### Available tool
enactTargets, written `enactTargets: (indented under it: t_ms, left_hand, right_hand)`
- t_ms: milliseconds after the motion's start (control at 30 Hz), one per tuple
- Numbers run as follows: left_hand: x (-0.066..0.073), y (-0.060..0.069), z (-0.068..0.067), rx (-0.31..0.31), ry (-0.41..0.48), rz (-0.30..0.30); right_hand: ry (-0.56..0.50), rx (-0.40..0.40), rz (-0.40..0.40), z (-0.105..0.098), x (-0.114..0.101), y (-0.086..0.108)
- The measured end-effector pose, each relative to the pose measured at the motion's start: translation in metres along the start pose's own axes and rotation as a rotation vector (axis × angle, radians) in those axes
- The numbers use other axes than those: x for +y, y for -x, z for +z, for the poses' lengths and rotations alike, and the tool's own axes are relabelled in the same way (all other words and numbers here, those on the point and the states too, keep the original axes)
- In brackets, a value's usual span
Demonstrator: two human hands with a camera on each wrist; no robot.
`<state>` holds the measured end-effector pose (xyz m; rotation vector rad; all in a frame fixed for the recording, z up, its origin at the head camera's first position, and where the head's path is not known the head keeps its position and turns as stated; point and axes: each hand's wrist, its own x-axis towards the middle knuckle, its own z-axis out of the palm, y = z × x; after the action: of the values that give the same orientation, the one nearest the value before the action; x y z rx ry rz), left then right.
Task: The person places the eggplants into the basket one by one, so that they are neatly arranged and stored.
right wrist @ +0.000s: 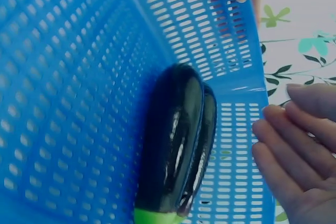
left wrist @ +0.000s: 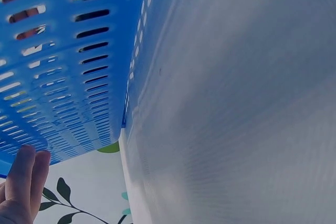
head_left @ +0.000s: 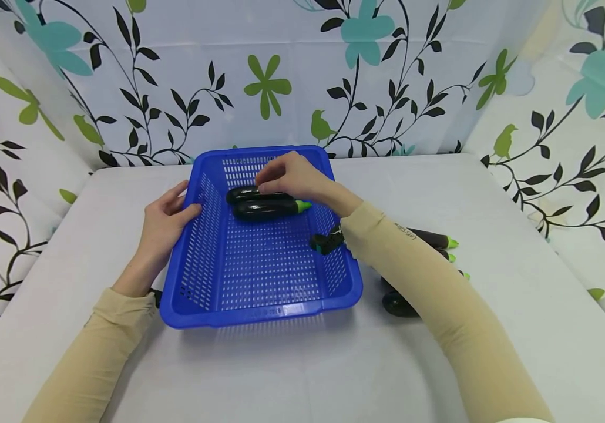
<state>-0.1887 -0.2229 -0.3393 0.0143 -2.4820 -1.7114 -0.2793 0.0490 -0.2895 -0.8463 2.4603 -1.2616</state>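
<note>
- Step in hand, my read: loading eggplants into the blue basket (head_left: 260, 317), at the release or straightening end of a placement; stills alone can't rule out picking one back out.
- Basket: on the tabletop (head_left: 302, 370), left of its middle, far rim by the tabletop's far edge.
- Inside: two eggplants side by side along the far wall, the near eggplant (head_left: 262, 210) and the far eggplant (head_left: 241, 192). The near one's green stem end points to the basket's right edge.
- Outside: loose eggplants (head_left: 429, 238) on the tabletop, off the basket's right edge. Three green tips show; exact count hidden by the right sleeve (head_left: 440, 305).
- Right hand (head_left: 302, 176): above the far eggplant. Right wrist view shows fingers loosely bent, close together, thumb apart, pinching nothing, clear of both eggplants.
- Left hand (head_left: 162, 226): pinching the basket's left rim, thumb over the edge, fingers along the outer wall.
- Next move calls for, I'd say: right hand clears the basket's right wall, takes a loose one round its body, lays it parallel on the near side of the pair. Left keeps the rim steady.
- Risk: smooth, glossy skins; likely to roll if dropped in.
</note>
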Motion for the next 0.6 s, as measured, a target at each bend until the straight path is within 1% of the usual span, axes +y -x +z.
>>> enactTargets:
  t_ms: [133, 233, 367, 600]
  left_hand:
    - [0.001, 0.001, 0.0, 0.002, -0.004, -0.001]
    - [0.002, 0.001, 0.001, 0.001, -0.015, -0.003]
    - [0.003, 0.0, 0.001, -0.004, -0.031, -0.005]
    - [0.003, 0.002, 0.0, -0.001, -0.045, 0.002]
  right_hand:
    - [0.015, -0.005, 0.001, -0.005, -0.01, 0.005]
    - [0.029, 0.01, -0.005, -0.011, -0.015, 0.011]
    - [0.034, 0.035, -0.017, -0.019, -0.019, 0.019]
    - [0.032, 0.039, -0.034, -0.029, -0.025, 0.032]
